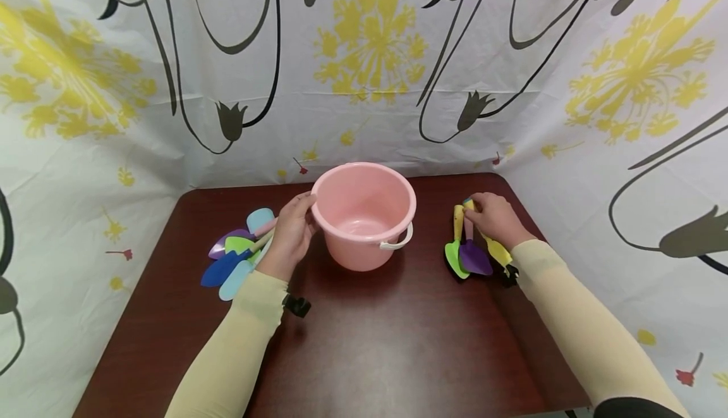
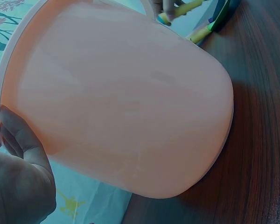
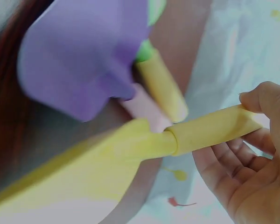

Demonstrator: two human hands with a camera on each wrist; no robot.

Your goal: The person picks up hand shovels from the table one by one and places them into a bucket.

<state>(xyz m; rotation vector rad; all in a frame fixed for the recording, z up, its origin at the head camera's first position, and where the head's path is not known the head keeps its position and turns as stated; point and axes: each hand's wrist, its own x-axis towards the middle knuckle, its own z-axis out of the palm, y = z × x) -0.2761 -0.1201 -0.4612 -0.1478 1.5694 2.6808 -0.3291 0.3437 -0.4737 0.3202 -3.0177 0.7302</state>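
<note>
A pink bucket [image 1: 364, 247] with a white handle [image 1: 398, 241] is near the back middle of the table. At its left rim, my left hand [image 1: 291, 234] grips the edge, fingers outside the wall in the left wrist view. My right hand [image 1: 500, 217] pinches the handle end of a yellow toy shovel [image 3: 107, 168]. Beside it lie a purple shovel [image 1: 474, 258] with a pink handle and a green trowel [image 1: 455, 257] with a yellow handle. In the right wrist view the yellow shovel's blade runs out of frame at lower left.
Left of the bucket lies a pile of toy shovels, among them a dark blue one [image 1: 224, 270], a light blue one [image 1: 236, 281] and a purple one [image 1: 226, 244]. Patterned white cloth [image 1: 364, 133] hangs behind and beside the brown table [image 1: 398, 355].
</note>
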